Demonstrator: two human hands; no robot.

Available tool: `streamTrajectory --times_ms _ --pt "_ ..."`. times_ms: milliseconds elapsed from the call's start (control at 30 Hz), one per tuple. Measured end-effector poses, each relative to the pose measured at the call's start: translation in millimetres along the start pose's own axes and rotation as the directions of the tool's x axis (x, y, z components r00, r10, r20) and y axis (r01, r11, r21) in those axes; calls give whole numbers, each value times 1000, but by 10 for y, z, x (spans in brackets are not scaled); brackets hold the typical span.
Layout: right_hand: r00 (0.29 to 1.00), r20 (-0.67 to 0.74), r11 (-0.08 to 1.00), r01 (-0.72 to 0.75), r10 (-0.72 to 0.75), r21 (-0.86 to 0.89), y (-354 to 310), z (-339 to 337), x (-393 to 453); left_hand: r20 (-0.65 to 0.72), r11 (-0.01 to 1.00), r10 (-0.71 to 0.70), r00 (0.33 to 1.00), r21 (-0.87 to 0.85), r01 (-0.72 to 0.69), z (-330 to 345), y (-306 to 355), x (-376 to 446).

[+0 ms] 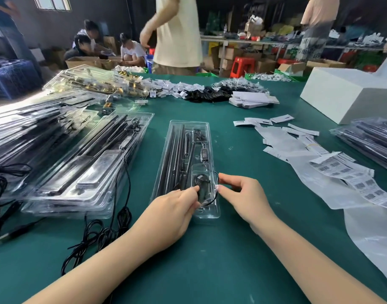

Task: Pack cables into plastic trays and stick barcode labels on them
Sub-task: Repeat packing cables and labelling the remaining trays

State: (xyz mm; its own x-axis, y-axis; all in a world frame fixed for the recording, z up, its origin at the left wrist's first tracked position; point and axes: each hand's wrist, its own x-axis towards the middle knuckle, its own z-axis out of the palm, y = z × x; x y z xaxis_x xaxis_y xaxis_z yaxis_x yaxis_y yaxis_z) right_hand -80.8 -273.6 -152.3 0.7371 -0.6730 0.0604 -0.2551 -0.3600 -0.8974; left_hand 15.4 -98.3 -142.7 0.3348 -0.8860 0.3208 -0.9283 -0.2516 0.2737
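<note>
Two hands on one clear plastic tray (186, 137), mid-table. Left hand (177, 207) pinches the coiled black cable (202, 187) into its near-end pocket; right hand (243, 194) pinches the stray loop, likely tucking it. Barcode labels (350, 174) wait right.

On the green table (210, 249) a clear plastic tray (183, 150) lies lengthwise near the middle, holding black rods and a coiled black cable (204, 187) at its near end. The left hand (172, 211) and the right hand (240, 194) both pinch that cable. Barcode labels (350, 178) lie toward the right edge, and stacked filled trays (85, 163) toward the left edge.
</note>
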Motion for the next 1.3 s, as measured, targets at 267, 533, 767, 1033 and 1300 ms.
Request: streamTrajectory --times_ms 267,533,767,1033,1300 --pt "997 -70 982 -57 45 -178 -78 72 -8 14 1000 -8 1000 -26 9 18 -50 6" --pt "977 -63 897 -211 203 -388 -113 51 153 -4 999 38 999 6 -38 54 -9 4" --pt "971 -183 900 -212 151 -381 -67 147 180 60 1000 -16 998 26 14 3 4 74" --pt "973 -215 924 -159 86 -348 -95 174 96 141 966 -152 978 231 116 19 226 303" --pt "999 -27 795 -2 -17 -606 -129 232 170 0 913 -70 998 404 64 74 272 209"
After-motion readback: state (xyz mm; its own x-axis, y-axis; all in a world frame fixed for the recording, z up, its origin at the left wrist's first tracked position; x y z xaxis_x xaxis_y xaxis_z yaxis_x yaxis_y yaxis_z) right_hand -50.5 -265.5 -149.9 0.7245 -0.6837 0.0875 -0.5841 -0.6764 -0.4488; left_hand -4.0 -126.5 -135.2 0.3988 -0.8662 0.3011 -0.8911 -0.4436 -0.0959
